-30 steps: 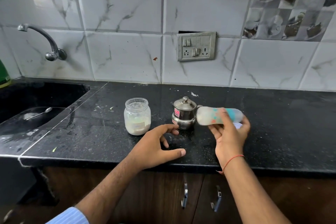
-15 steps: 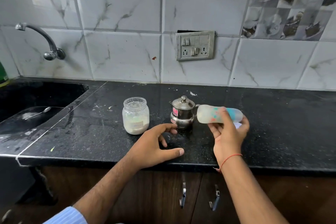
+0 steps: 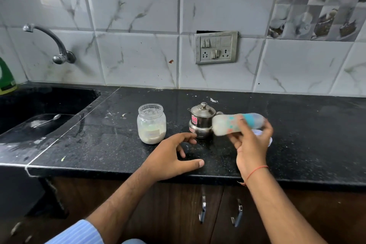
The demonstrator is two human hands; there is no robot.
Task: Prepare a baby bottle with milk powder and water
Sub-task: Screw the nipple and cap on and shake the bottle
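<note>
My right hand (image 3: 250,147) grips a baby bottle (image 3: 227,124) that lies sideways in the air above the black counter (image 3: 309,134); the bottle is blurred, whitish with blue and red marks. Just left of it stands a small lidded steel pot (image 3: 200,119). A clear jar of white milk powder (image 3: 151,124), with no lid on, stands further left. My left hand (image 3: 172,157) rests open on the counter in front of the pot, fingers spread, holding nothing. A white round thing (image 3: 264,134), perhaps a lid, shows partly behind my right hand.
A black sink (image 3: 23,109) with a spoon (image 3: 47,120) in it lies at the left, under a wall tap (image 3: 53,45). A green bottle (image 3: 6,77) stands at the far left. A switch panel (image 3: 215,47) is on the tiled wall. Cupboard handles (image 3: 203,212) sit below the counter edge.
The bottle in my right hand is more blurred and tilted slightly, as if being shaken. My left hand has stayed in place on the counter.
</note>
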